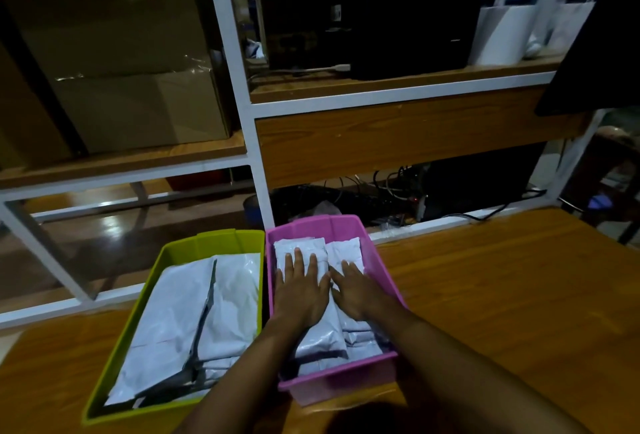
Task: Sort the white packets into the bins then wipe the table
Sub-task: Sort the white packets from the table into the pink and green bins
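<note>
Nearest the lens, two bare forearms are seen entering from the bottom edge, w/ the left one crossing the near right corner of the green bin (114, 364). Both are reached fwd into the pink bin (346, 380), which is set just beside the green bin on its right; whether the walls touch cannot be told. The L hand (301, 290) is laid palm-down on the left stack of packets (322, 343); its fingers are straight & spread, and nothing is gripped or pinched. The R hand (353, 291) is laid the same way on the right stack, fingers flat, just beside the L hand; nothing is held by it either. The packets are stacked in two rows, long axis running near-to-far along the bin's length, i.e. in line w/ the fingers, and both hands are placed on the far half of the stacks. Larger packets (173, 312) are laid in the green bin, long axis likewise near-to-far, untouched. No loose packet is seen on the table (502, 295), so sorting is judged done or all but done, w/ the present step taken to be a press-down to settle the stacks. Wiping is judged not yet begun; no cloth is in view. The widest stretch of table top is found to the right of the pink bin, so the R hand is the nearer one for it. A white-framed rack (256, 143) is seen behind the bins.
</note>
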